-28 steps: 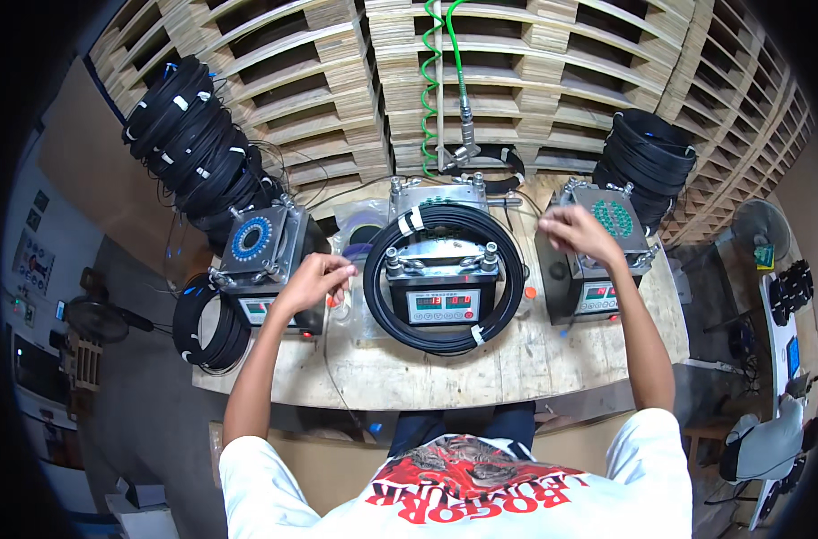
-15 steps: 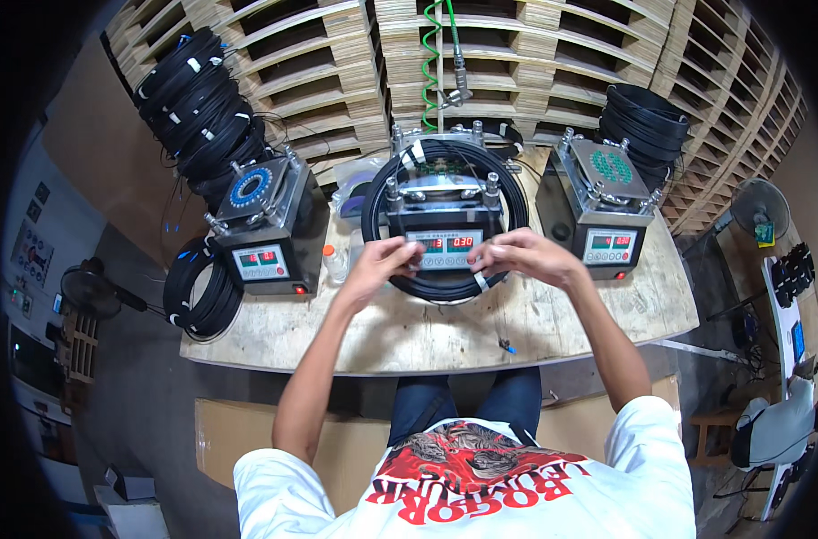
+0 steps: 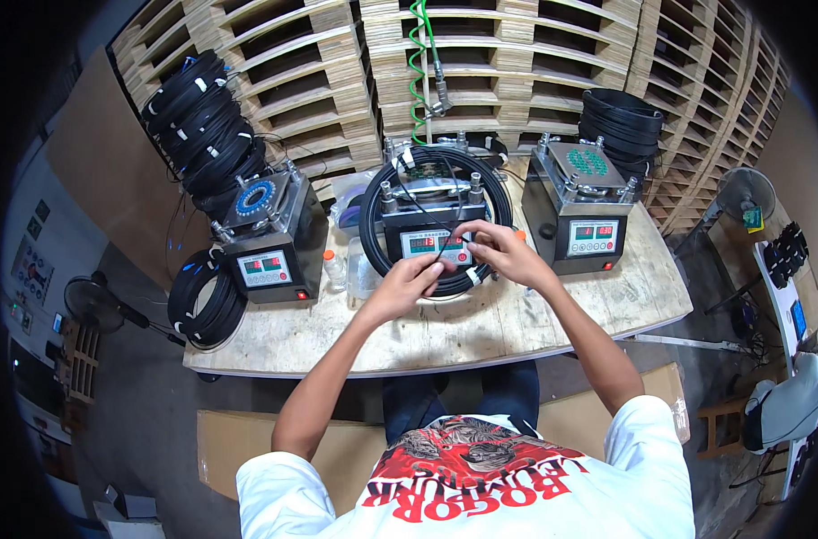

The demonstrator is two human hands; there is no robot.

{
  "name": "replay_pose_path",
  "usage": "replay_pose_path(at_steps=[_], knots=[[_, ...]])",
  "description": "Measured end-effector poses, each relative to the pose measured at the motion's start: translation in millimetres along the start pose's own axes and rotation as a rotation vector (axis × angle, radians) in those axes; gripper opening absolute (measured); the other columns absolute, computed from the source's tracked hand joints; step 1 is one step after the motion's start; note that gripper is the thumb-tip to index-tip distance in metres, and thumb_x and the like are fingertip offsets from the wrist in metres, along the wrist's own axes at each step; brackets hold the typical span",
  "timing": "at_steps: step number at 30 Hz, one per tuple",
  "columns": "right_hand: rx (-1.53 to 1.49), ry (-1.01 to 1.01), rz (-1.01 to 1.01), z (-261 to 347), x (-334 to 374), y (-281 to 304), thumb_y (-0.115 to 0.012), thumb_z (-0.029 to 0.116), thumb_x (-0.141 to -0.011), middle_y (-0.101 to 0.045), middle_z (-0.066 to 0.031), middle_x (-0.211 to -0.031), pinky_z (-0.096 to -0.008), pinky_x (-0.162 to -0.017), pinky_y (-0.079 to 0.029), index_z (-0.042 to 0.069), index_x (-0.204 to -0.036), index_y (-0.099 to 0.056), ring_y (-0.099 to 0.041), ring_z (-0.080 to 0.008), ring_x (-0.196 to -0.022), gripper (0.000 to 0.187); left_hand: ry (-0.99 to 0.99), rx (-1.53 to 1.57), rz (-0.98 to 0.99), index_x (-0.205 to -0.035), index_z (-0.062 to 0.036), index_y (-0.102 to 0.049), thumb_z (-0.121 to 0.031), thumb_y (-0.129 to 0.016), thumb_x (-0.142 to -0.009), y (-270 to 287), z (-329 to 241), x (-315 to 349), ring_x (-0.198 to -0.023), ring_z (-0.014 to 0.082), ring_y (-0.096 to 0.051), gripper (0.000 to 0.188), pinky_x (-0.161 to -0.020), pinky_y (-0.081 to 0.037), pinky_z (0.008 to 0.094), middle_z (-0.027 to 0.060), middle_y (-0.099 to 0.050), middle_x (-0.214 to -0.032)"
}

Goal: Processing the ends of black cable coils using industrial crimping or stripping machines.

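A large coil of black cable (image 3: pixel 370 235), bound with white ties, hangs around the middle polishing-type machine (image 3: pixel 393 244), whose front panel has red lit digits. In front of that panel, my left hand (image 3: pixel 407 289) pinches a thin black cable end piece between thumb and finger. Just above and to the right, my right hand (image 3: pixel 508 256) has its fingers curled on the same thin cable, which loops up from between the hands. What tips the cable is hidden by the fingers.
Similar machines stand left (image 3: pixel 269 256) and right (image 3: pixel 591 235). A small orange-capped bottle (image 3: pixel 334 270) is beside the middle one. Black cable coils are stacked at back left (image 3: pixel 211 135) and back right (image 3: pixel 620 126). Wooden pallets (image 3: pixel 517 54) rise behind the wooden table (image 3: pixel 355 350).
My hands have come closer together, the left one moving right and the right one moving left. A small blue-tipped piece near the table's front edge no longer shows there.
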State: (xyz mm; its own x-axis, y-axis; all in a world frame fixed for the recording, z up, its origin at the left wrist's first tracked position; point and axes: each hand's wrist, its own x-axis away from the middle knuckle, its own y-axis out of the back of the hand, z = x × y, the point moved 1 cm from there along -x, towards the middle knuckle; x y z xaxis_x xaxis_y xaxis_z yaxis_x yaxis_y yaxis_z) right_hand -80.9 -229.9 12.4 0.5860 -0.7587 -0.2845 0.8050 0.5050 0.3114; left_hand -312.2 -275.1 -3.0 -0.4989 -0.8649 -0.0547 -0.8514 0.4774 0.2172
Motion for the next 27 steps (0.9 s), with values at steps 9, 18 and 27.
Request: replay_pose_path(at_steps=[9,18,27], knots=[[1.223,0.346,-0.410,25,33,51,-0.070,0.029,-0.092,-0.068,-0.0136,-0.073,-0.0391,-0.060,-0.050,0.001,-0.088,-0.074,-0.064,-0.0300,-0.063,0.028,-0.118,-1.322,-0.616,-0.100,-0.0017,-0.073,-0.025,-0.062,-0.097,67,-29,40,-0.084,0.0373,-0.065,0.026,-0.078,-0.051,0.0456,0.0205,-0.067,-0.088],[0.303,-0.024,-0.669,-6,10,51,-0.067,0.014,-0.097,-0.075,-0.0097,-0.095,-0.0269,-0.080,-0.056,-0.005,-0.111,-0.069,-0.071,-0.0131,-0.088,0.024,-0.090,0.081,-0.594,-0.125,0.0023,-0.066,-0.015,-0.060,-0.099,90,11,2,-0.090,0.0198,-0.073,0.031,-0.080,-0.057,0.0296,0.0125,-0.073,-0.106],[-0.984,0.139,-1.085,-28,-35,81,-0.050,-0.007,-0.091,-0.062,-0.0204,-0.098,-0.0298,-0.066,-0.053,0.000,-0.121,-0.037,-0.062,-0.0212,-0.079,0.033,-0.227,1.180,-0.832,-0.106,-0.0013,-0.053,0.001,-0.048,-0.099,132,34,-37,-0.074,0.0181,-0.059,0.009,-0.069,-0.053,0.0301,0.0122,-0.060,-0.090]])
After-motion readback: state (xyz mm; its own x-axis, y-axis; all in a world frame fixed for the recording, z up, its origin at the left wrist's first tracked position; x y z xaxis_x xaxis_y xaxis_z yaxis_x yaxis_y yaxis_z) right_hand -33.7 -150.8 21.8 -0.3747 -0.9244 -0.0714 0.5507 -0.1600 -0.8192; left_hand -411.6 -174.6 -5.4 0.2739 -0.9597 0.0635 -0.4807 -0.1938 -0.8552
